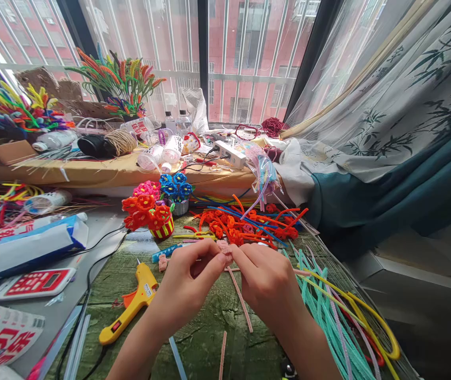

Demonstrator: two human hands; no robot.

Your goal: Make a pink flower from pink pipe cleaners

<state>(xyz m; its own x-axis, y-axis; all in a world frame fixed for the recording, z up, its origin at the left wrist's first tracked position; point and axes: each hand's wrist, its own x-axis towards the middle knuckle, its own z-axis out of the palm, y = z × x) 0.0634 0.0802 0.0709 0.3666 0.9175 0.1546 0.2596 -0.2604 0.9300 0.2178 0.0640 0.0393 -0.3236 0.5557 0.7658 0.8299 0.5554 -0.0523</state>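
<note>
Both hands meet over the middle of the green wood-patterned table. My left hand (191,274) pinches a small pink pipe-cleaner piece (224,246) between thumb and forefinger. From the other side, my right hand (263,277) grips the same piece, its fingers curled in. A pink pipe-cleaner strand (240,301) slants down below the fingers; whether it joins the held piece I cannot tell. Just left of my left hand lies a small pink coil (162,262), close to a blue marker (165,253). Another pink strand (223,354) lies nearer the front.
A yellow glue gun (132,306) rests left of my hands. Behind stand pipe-cleaner flowers in a striped pot (162,228) and a pile of orange-red pipe cleaners (245,222). Turquoise strands (320,311) spread at right. A power strip (229,154) sits on the windowsill.
</note>
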